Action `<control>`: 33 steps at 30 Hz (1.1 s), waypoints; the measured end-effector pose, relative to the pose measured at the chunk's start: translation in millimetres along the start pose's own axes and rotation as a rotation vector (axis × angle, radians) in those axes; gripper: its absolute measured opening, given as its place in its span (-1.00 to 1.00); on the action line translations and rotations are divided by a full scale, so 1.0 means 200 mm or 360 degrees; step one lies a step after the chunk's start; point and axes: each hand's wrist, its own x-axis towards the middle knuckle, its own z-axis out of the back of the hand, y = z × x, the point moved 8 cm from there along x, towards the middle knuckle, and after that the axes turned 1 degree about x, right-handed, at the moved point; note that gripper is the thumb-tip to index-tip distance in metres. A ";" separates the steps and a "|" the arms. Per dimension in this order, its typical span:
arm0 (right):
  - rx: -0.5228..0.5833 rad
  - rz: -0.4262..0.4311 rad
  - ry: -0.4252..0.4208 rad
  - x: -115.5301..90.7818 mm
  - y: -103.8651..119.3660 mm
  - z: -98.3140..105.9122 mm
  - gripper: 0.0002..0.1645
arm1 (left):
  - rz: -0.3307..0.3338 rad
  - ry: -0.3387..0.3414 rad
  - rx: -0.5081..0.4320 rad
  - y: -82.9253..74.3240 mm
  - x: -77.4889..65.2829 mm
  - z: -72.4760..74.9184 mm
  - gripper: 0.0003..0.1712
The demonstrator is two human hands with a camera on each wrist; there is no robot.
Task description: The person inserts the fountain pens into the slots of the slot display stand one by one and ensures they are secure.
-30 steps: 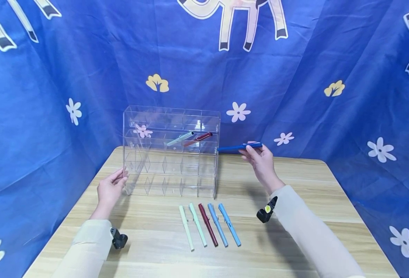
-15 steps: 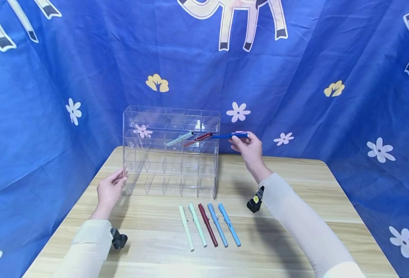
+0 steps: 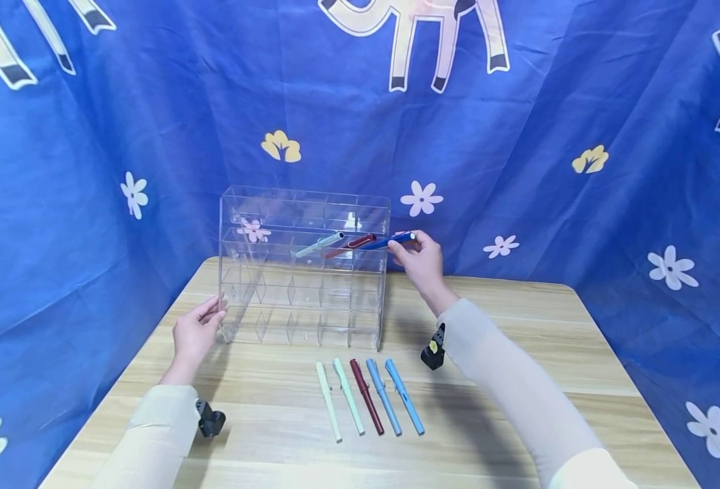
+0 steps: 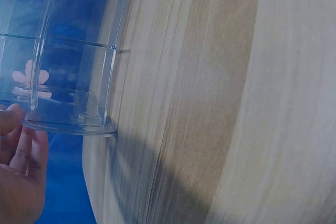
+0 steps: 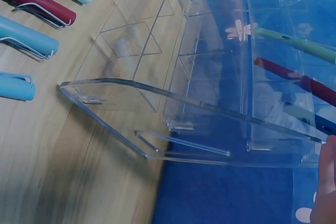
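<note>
A clear acrylic pen rack (image 3: pixel 303 307) with tiers of small compartments stands on the table. My left hand (image 3: pixel 193 335) pinches the edge of its left side panel, thumb and fingers showing at the panel in the left wrist view. At the rack's right end, my right hand (image 3: pixel 422 261) holds a dark blue pen (image 3: pixel 401 237) by its capped end. The pen slants down to the left, its lower part within the second tier from the top. Beside it in that tier lean a maroon pen (image 3: pixel 360 241) and a mint pen (image 3: pixel 320 244).
In front of the rack lies a row of pens: pale green (image 3: pixel 329 402), mint (image 3: pixel 349 396), maroon (image 3: pixel 367 396), slate blue (image 3: pixel 384 396) and sky blue (image 3: pixel 405 396). A blue patterned curtain (image 3: pixel 519 170) surrounds the wooden table (image 3: pixel 488 435) at the back and sides.
My right hand has moved left and slightly up toward the rack, bringing the dark blue pen's lower end into the second tier. The left hand has stayed at the side panel.
</note>
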 end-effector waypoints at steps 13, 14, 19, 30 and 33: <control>-0.0336 0.0004 -0.0021 0.00 -0.02 -0.03 -0.73 | -0.0006 -0.0017 -0.0026 -0.01 0.00 0.01 -0.58; -0.0374 0.0011 -0.0025 0.00 -0.02 -0.03 -0.73 | -0.0008 -0.0017 -0.0024 -0.01 0.00 0.01 -0.58; -0.0521 0.0033 -0.0028 0.00 -0.03 -0.03 -0.73 | 0.0001 -0.0013 -0.0050 0.00 0.00 0.01 -0.57; -0.0588 0.0086 -0.0004 0.01 -0.02 -0.04 -0.72 | -0.0009 -0.0015 -0.0046 -0.01 0.00 0.01 -0.57; -0.0532 0.0087 0.0002 0.01 -0.03 -0.04 -0.68 | -0.0005 -0.0016 -0.0042 -0.01 0.00 0.01 -0.57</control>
